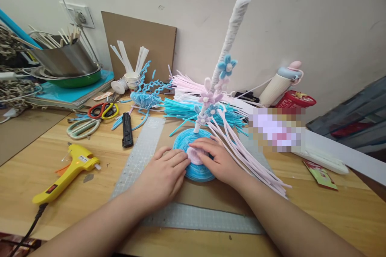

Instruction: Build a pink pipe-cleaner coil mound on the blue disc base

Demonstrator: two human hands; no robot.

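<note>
A round blue pipe-cleaner base (183,141) lies on a cutting mat (144,148). From it rises a white wrapped stem (232,32) with blue and pink fuzzy flowers (226,66). My left hand (164,174) and my right hand (218,160) rest on the base's near edge, fingers pressed together on a small pink coiled piece (194,156). Loose pink pipe cleaners (250,156) trail past my right wrist.
A yellow glue gun (68,170) lies left of the mat, with a black utility knife (127,130) and scissors (102,110) behind it. Bundles of blue and pink pipe cleaners (187,106), a cup of strips (132,78), metal bowls (64,62) and a bottle (279,84) line the wall.
</note>
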